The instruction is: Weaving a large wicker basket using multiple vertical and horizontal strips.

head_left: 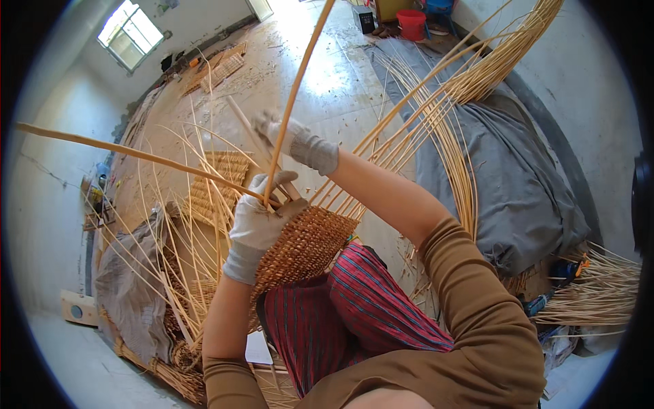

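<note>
A brown woven wicker panel (306,238) rests over my knees, thick rods rising from its far corner. My left hand (257,221), in a pale glove, is closed on that corner, its fingers around the rod bases. One long thick rod (136,151) runs out to the left, and another rod (298,85) curves upward past my right hand. Beyond the corner my right hand (293,142), also gloved, is raised beside a pale straight stick (240,116). Its fingertips are blurred, so whether they grip the stick is unclear. Thin unwoven rods fan out from the panel's right side.
A bundle of long rods (504,61) lies across a grey cloth (524,184) at right. More wicker (593,293) is stacked near the lower right. At left are a woven panel (221,180) and a draped cloth (133,283). A red bucket (411,24) stands far back.
</note>
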